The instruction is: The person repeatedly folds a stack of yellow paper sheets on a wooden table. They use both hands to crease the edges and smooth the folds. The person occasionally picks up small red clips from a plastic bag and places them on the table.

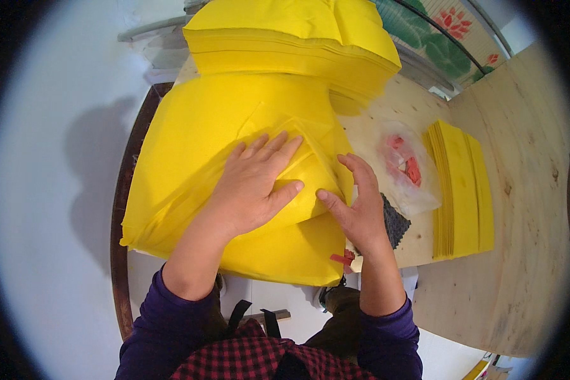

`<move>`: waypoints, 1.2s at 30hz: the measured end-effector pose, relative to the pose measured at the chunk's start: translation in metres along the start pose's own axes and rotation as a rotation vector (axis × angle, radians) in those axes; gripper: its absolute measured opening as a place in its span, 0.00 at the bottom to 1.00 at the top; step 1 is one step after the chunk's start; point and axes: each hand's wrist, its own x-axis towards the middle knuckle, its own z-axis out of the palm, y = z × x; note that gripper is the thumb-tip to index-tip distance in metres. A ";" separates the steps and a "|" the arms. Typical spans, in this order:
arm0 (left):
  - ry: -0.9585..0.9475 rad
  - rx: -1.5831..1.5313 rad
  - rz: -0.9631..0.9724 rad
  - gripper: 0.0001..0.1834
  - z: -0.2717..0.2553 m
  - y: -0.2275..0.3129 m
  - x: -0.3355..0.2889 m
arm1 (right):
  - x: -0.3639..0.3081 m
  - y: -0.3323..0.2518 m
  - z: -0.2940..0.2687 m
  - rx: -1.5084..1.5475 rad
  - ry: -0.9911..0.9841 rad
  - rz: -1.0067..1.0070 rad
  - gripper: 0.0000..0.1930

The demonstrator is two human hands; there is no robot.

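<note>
A large pile of yellow fabric sheets (183,152) lies in front of me, with a folded piece of yellow fabric (307,199) on its top near the right edge. My left hand (253,180) rests flat on this piece, fingers stretched forward and thumb pointing right. At the fold's right side is my right hand (358,206), its thumb and fingers apart and curved, with nothing visible between them. The right fingertips are close to the fabric's edge; whether they touch it I cannot tell.
Behind stands a thick stack of folded yellow fabric (285,50). On the wooden board (418,244) to the right are a clear plastic bag (424,190) with red pieces, a dark zigzag-edged cloth (396,221) and another yellow stack (460,190). A plywood panel (519,177) rises at the right.
</note>
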 end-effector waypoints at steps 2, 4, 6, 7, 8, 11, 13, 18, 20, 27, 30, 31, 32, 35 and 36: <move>-0.006 0.005 0.004 0.37 0.000 0.000 0.000 | 0.002 0.005 0.001 0.007 -0.022 -0.002 0.36; -0.012 0.008 0.004 0.38 -0.001 0.000 0.000 | 0.002 0.009 0.001 0.013 -0.035 0.013 0.37; -0.016 0.010 0.002 0.39 -0.001 0.001 0.001 | 0.001 0.012 0.001 0.017 -0.045 0.020 0.38; -0.019 0.011 0.000 0.39 -0.001 0.002 0.001 | 0.001 0.014 0.001 0.015 -0.053 0.020 0.39; -0.022 0.016 -0.003 0.39 -0.001 0.002 0.001 | 0.001 0.015 0.001 0.013 -0.061 0.019 0.40; -0.028 0.011 -0.011 0.39 -0.001 0.002 0.001 | 0.000 0.016 -0.001 -0.005 -0.073 0.017 0.42; -0.029 0.002 -0.016 0.38 0.000 0.001 0.001 | 0.000 0.016 -0.002 -0.012 -0.075 0.013 0.43; -0.030 -0.011 -0.014 0.37 0.000 -0.002 0.001 | -0.002 0.017 -0.004 0.020 -0.083 0.031 0.43; -0.029 -0.017 -0.010 0.36 -0.001 -0.002 0.001 | -0.001 0.020 -0.010 0.044 -0.013 -0.012 0.36; -0.031 -0.009 0.000 0.35 0.000 -0.004 0.001 | -0.011 0.050 -0.071 -0.073 -0.161 0.338 0.12; -0.031 -0.007 -0.007 0.35 -0.001 -0.003 0.000 | -0.029 0.063 -0.063 -0.316 -0.116 0.134 0.13; -0.030 -0.008 -0.008 0.35 -0.001 -0.003 0.000 | -0.034 0.068 -0.058 -0.399 -0.088 0.065 0.14; -0.027 -0.009 -0.010 0.35 -0.001 -0.002 0.000 | -0.037 0.073 -0.049 -0.398 -0.103 0.064 0.13; -0.029 -0.012 -0.013 0.35 -0.002 -0.002 -0.001 | -0.040 0.086 -0.032 -0.369 -0.091 0.031 0.10; -0.032 -0.010 -0.010 0.35 -0.002 -0.002 0.000 | -0.041 0.089 -0.033 -0.344 -0.074 0.025 0.09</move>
